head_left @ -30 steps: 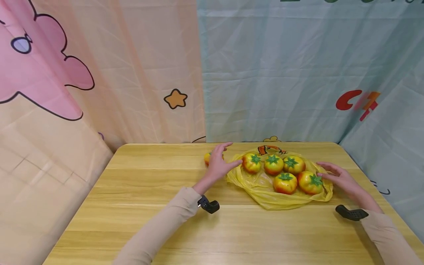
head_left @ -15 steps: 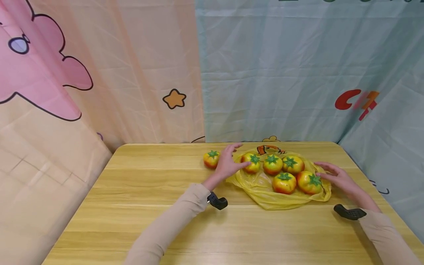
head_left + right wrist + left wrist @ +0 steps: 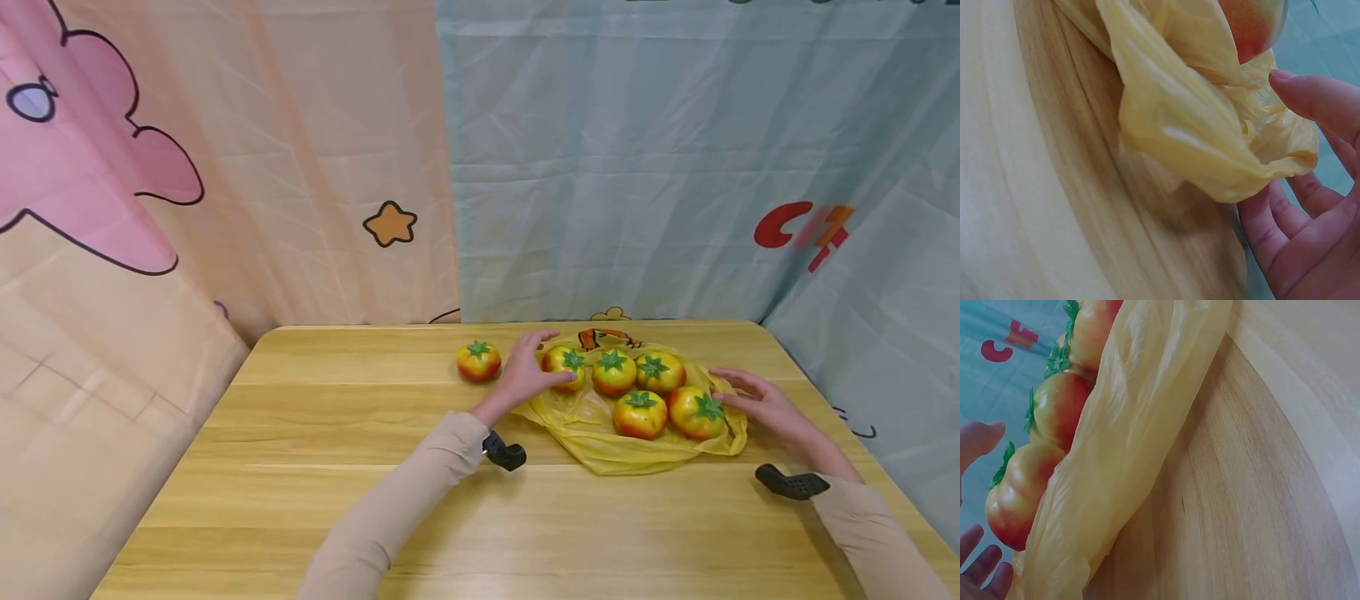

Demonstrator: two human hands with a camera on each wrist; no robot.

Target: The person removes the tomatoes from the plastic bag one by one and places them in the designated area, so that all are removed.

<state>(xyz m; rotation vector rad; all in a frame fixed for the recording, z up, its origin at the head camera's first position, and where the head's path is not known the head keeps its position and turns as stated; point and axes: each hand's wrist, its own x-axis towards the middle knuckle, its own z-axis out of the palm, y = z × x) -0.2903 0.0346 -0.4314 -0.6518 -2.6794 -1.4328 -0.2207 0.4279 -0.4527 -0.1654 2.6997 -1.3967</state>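
Left grip, thumb and fingers apart, is just beside the nearest yellow-red tomato in the yellow plastic bag. To this grip's left, a single tomato lies on the tabletop. Right grip, fingers also apart, is at the bag's opposite edge.

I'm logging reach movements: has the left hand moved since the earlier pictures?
Yes: the left hand has shifted right, judged against the printed orange star.
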